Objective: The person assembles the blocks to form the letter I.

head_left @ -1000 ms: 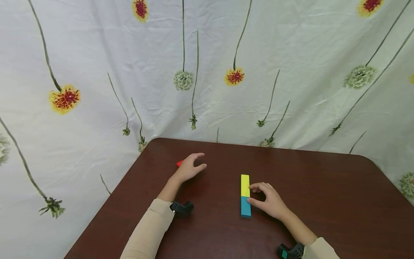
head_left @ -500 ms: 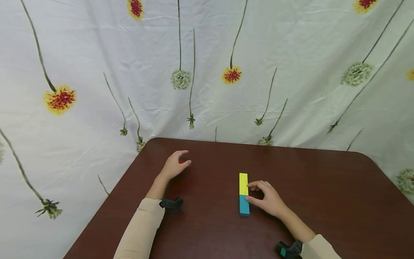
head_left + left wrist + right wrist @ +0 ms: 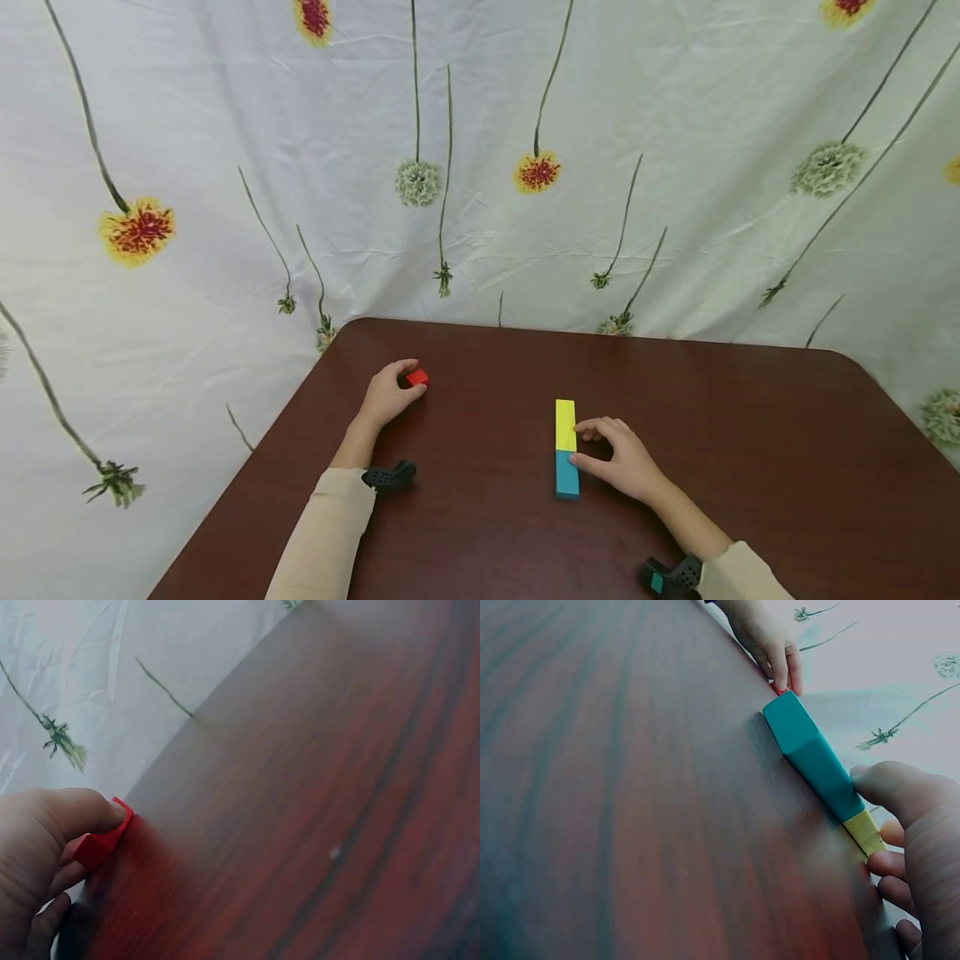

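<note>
My left hand is at the far left of the table and pinches a small red block between thumb and fingers. In the left wrist view the thumb lies against the red block, with the other fingers partly hidden behind it. A yellow block and a blue block lie end to end in a straight line, the blue one nearer me. Beside them is my right hand, its thumb at the blue block's right edge and its fingertips at the yellow block's right side.
The dark brown wooden table has rounded far corners. Behind it hangs a pale cloth printed with flowers. Each wrist carries a black camera mount.
My left hand has moved left and drawn back round the red block, which it now pinches. The right hand and the yellow and blue blocks have stayed put; the head view shifted slightly.
</note>
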`<state>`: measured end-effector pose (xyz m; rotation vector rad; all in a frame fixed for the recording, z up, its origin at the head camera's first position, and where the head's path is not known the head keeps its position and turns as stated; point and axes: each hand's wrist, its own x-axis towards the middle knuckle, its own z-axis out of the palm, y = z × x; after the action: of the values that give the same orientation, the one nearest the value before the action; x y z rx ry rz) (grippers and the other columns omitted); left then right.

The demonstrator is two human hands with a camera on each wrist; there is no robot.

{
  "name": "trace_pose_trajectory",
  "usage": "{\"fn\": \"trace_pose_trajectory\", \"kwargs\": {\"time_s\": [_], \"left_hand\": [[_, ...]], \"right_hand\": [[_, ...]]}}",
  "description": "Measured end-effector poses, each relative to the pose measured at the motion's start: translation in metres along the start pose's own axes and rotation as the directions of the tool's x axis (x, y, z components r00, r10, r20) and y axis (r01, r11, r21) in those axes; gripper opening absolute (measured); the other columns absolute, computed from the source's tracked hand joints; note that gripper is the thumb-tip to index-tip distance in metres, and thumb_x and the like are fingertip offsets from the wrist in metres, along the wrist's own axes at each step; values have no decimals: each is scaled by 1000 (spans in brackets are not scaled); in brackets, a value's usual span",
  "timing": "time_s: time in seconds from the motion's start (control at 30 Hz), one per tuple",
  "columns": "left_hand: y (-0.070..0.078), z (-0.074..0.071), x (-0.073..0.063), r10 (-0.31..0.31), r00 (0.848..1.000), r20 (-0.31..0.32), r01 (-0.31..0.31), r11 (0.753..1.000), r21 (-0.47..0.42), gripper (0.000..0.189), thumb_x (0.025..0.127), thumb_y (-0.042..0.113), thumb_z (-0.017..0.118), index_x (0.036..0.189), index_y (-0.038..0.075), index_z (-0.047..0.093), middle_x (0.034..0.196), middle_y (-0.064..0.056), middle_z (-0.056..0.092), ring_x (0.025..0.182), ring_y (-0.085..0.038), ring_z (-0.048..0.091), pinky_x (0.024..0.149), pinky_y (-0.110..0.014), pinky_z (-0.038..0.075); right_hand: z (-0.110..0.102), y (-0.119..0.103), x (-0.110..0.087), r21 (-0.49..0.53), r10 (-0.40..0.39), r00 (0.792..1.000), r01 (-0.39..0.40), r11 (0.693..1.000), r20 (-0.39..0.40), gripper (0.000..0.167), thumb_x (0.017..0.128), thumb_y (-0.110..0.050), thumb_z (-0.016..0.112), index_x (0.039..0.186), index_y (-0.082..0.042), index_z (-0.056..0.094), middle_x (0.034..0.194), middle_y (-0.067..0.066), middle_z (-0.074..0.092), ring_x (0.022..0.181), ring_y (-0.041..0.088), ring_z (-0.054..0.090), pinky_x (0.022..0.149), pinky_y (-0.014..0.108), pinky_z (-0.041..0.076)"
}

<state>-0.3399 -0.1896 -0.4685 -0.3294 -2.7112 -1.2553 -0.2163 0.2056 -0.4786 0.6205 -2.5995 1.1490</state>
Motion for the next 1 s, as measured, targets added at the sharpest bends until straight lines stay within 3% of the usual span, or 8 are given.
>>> {"fn": "trace_pose_trajectory", "kwargs": {"time_s": [0.3,1.0], "left_hand": [[0,5,-4,15,998,-65,-16,1000,-16,48,88,12,70,131,-4,57,130,-23,56,121,-37,50,103,-52,38],[-1,4,-4,14,997,-79,-10,999,42,45,89,13,68,130,-3,58,129,-22,58,119,-37,51,104,-52,37]], "right_hand": [[-1,0,0,-20,6,1000,-6,1000,-4,36,82,-27,80,112,-12,66,97,-10,56,94,15,51,81,39,46],[1,1,0,-10,17,1000,-17,1000,0,36,82,-28,80,113,-13,67,96,-12,56,94,14,51,81,39,46]]}}
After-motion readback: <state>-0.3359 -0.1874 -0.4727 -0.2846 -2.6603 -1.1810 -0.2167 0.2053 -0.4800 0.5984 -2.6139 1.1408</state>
